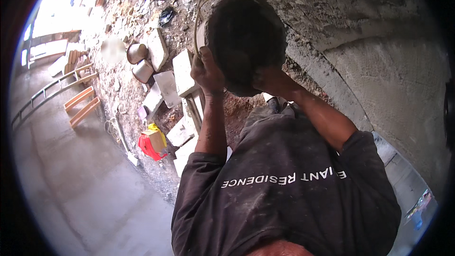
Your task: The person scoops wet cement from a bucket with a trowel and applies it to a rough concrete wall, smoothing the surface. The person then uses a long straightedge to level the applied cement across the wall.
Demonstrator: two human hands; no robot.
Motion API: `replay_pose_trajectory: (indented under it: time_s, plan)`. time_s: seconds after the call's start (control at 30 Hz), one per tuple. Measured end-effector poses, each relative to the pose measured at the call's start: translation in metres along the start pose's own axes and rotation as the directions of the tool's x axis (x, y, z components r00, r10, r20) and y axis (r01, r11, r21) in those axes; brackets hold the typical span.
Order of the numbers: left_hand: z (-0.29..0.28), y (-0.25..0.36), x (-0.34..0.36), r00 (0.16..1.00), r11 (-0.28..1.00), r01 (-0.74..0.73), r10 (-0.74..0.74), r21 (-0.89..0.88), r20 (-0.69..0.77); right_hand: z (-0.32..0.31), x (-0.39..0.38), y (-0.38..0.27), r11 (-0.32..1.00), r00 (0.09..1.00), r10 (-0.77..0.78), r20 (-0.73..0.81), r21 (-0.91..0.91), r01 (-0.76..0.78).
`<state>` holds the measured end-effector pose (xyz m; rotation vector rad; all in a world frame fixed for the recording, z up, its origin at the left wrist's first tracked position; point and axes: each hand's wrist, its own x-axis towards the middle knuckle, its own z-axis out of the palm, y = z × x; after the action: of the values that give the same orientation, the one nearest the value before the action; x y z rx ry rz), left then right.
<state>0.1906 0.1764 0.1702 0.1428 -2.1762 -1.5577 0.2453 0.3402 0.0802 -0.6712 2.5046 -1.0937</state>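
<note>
A round bucket [246,42] with a very dark inside is held up in front of me. A thin pale bail handle [196,23] arches along its left side. My left hand [207,72] is closed on the bucket's left rim, near the lower end of the handle. At the near right part of the bucket, my right hand [272,80] reaches over the dark opening with its fingers curled. Deep shade hides the fingertips and whatever they may hold. What fills the bucket is too dark to make out.
Pale blocks [185,73] and slabs lie on rubble left of me, near two buckets [137,53]. A red and yellow bag [151,142] lies closer. Farther left are a ladder [52,90] and orange-brown frames [84,106]. A rough plastered wall [393,76] stands on the right.
</note>
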Motion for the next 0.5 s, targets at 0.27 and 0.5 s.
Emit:
replay_pose_trajectory:
  time_s: [0.27,0.5]
  plan:
    - [-0.007,-0.111,-0.028,0.951,0.931,0.187,-0.251,-0.313,-0.179,-0.07,-0.027,-0.036,0.917,0.947,0.301,0.112,0.237,-0.32]
    - [-0.022,-0.125,-0.066,0.915,0.924,0.381,-0.379,-0.011,-0.138,-0.176,-0.077,-0.057,0.896,0.92,0.366,0.138,-0.32,-0.308]
